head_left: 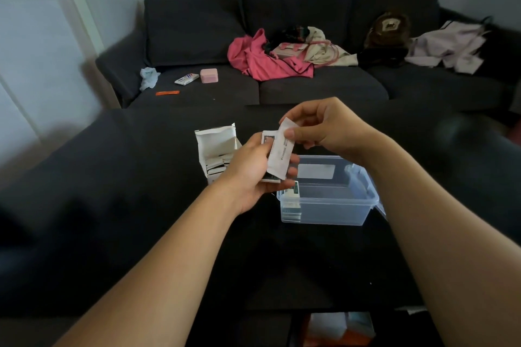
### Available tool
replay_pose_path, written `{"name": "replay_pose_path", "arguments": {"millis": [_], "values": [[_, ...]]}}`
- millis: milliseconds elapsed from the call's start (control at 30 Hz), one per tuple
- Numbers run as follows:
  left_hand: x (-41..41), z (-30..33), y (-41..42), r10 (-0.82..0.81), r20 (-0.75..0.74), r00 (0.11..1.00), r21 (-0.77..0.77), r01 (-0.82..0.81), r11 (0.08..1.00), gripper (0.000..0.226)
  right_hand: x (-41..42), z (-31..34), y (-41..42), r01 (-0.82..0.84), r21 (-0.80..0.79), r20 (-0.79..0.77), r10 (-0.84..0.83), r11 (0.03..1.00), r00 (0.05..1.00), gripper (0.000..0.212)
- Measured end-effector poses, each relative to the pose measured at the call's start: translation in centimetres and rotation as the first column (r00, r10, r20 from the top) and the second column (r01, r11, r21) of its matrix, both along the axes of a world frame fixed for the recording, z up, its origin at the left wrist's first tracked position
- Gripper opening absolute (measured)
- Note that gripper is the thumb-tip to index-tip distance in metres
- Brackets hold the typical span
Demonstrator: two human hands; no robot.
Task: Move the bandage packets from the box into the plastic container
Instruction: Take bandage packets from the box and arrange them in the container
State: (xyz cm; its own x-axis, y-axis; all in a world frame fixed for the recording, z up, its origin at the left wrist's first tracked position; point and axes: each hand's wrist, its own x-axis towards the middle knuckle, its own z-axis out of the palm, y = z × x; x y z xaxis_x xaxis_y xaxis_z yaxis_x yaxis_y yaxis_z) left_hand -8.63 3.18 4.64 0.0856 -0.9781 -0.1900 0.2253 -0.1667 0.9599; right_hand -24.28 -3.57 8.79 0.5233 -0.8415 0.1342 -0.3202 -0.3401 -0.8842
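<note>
Transfer of packets, mid-step. The left hand point(253, 175) cradles a small stack of white bandage packets point(267, 141) above the dark table point(169, 220), between the torn white cardboard box point(217, 146) and the clear rectangular plastic container point(332, 200). The right hand point(327, 127) pinches one white paper packet point(280, 152) by its upper edge, lifting it off the stack. Best practice, in my judgement: peel singly, then lay it flat beside those already stacked in the container's near-left corner. More packets remain in the box. Print on the packet is too blurred to read.
</note>
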Motion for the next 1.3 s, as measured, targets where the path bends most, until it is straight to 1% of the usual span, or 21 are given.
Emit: {"name": "replay_pose_path", "arguments": {"millis": [33, 100, 167, 267, 333, 400, 467, 533, 567, 633, 733, 767, 833, 933, 1000, 1067, 1133, 1200, 1233, 1267, 1300], "values": [[-0.2, -0.3, -0.2, 0.019, 0.092, 0.996, -0.038, -0.015, 0.999, 0.022, -0.3, -0.1, 0.0, 0.002, 0.017, 0.003, -0.002, 1.000, 1.000, 0.020], [-0.5, -0.8, -0.5, 0.076, 0.215, 0.974, -0.119, -0.052, 0.992, 0.020, -0.7, -0.3, 0.0, 0.029, 0.078, 0.013, -0.030, 0.997, 0.999, 0.023], [-0.9, -1.0, -0.8, 0.125, 0.307, 0.944, -0.191, -0.067, 0.979, 0.020, -0.9, -0.3, 0.0, 0.092, 0.131, 0.031, -0.097, 0.987, 0.995, 0.017], [-1.5, -1.0, -1.0, 0.076, 0.311, 0.947, -0.168, -0.024, 0.985, 0.025, -1.0, -0.2, -0.2, 0.171, 0.196, -0.006, -0.174, 0.965, 0.985, 0.010], [-1.9, -0.8, -0.9, 0.006, 0.246, 0.969, -0.087, 0.015, 0.996, 0.028, -1.1, 0.0, -0.3, 0.201, 0.290, -0.030, -0.201, 0.936, 0.979, 0.014], [-2.3, -0.6, -0.9, -0.033, 0.152, 0.988, 0.002, 0.033, 0.999, 0.025, -1.4, 0.2, -0.4, 0.179, 0.429, 0.015, -0.205, 0.886, 0.979, 0.024], [-2.4, -0.4, -1.0, -0.050, -0.016, 0.999, 0.076, 0.051, 0.996, 0.020, -1.8, 0.5, -0.3, 0.089, 0.571, 0.149, -0.210, 0.816, 0.966, 0.033], [-2.2, -0.2, -1.1, -0.069, -0.233, 0.970, 0.128, 0.101, 0.987, 0.019, -2.2, 0.7, -0.3, -0.022, 0.650, 0.274, -0.207, 0.759, 0.939, 0.037], [-2.0, -0.1, -1.2, -0.078, -0.321, 0.944, 0.144, 0.130, 0.981, 0.020, -2.4, 0.7, -0.3, -0.064, 0.664, 0.307, -0.194, 0.745, 0.932, 0.039], [-1.7, 0.0, -1.1, -0.098, -0.433, 0.896, 0.155, 0.181, 0.971, 0.020, -2.7, 0.7, -0.2, -0.112, 0.649, 0.331, -0.146, 0.753, 0.932, 0.036], [-1.4, 0.0, -1.2, -0.102, -0.486, 0.868, 0.164, 0.205, 0.965, 0.023, -2.6, 0.4, 0.0, -0.114, 0.565, 0.257, -0.043, 0.817, 0.966, 0.026], [-1.4, 0.0, -1.3, -0.100, -0.481, 0.871, 0.167, 0.203, 0.965, 0.025, -2.4, 0.3, 0.0, -0.084, 0.535, 0.199, -0.029, 0.841, 0.980, 0.027], [-1.4, 0.0, -1.3, -0.085, -0.446, 0.891, 0.172, 0.178, 0.969, 0.027, -2.1, 0.1, -0.1, 0.023, 0.466, 0.076, -0.066, 0.885, 0.995, 0.028], [-1.7, 0.0, -1.4, 0.022, -0.380, 0.925, 0.189, 0.054, 0.981, 0.028, -1.8, -0.3, -0.5, 0.150, 0.402, -0.030, -0.151, 0.903, 0.988, 0.028], [-1.9, -0.1, -1.5, 0.131, -0.255, 0.958, 0.166, -0.090, 0.982, 0.027, -1.6, -0.5, -0.5, 0.160, 0.433, -0.004, -0.175, 0.887, 0.985, 0.026], [-2.1, -0.3, -1.7, 0.242, -0.123, 0.963, 0.115, -0.228, 0.967, 0.029, -1.3, -0.7, -0.4, 0.123, 0.490, 0.069, -0.179, 0.863, 0.982, 0.025], [-2.1, -0.5, -1.9, 0.328, -0.064, 0.943, 0.058, -0.324, 0.944, 0.044, -0.8, -0.9, -0.3, 0.082, 0.551, 0.142, -0.190, 0.830, 0.972, 0.028], [-1.9, -0.7, -2.1, 0.364, -0.045, 0.930, -0.004, -0.365, 0.931, 0.066, -0.2, -1.0, 0.0, 0.024, 0.615, 0.198, -0.184, 0.788, 0.963, 0.028], [-1.8, -0.7, -2.1, 0.366, -0.016, 0.931, -0.034, -0.366, 0.930, 0.071, 0.1, -1.0, 0.2, -0.003, 0.644, 0.208, -0.172, 0.765, 0.963, 0.026], [-1.8, -0.7, -2.1, 0.367, 0.031, 0.930, -0.064, -0.364, 0.929, 0.070, 0.4, -1.0, 0.4, -0.023, 0.666, 0.211, -0.159, 0.745, 0.964, 0.023], [-1.9, -0.7, -2.1, 0.373, 0.081, 0.924, -0.093, -0.366, 0.926, 0.061, 0.7, -0.9, 0.6, -0.037, 0.679, 0.206, -0.142, 0.733, 0.968, 0.020]]}}
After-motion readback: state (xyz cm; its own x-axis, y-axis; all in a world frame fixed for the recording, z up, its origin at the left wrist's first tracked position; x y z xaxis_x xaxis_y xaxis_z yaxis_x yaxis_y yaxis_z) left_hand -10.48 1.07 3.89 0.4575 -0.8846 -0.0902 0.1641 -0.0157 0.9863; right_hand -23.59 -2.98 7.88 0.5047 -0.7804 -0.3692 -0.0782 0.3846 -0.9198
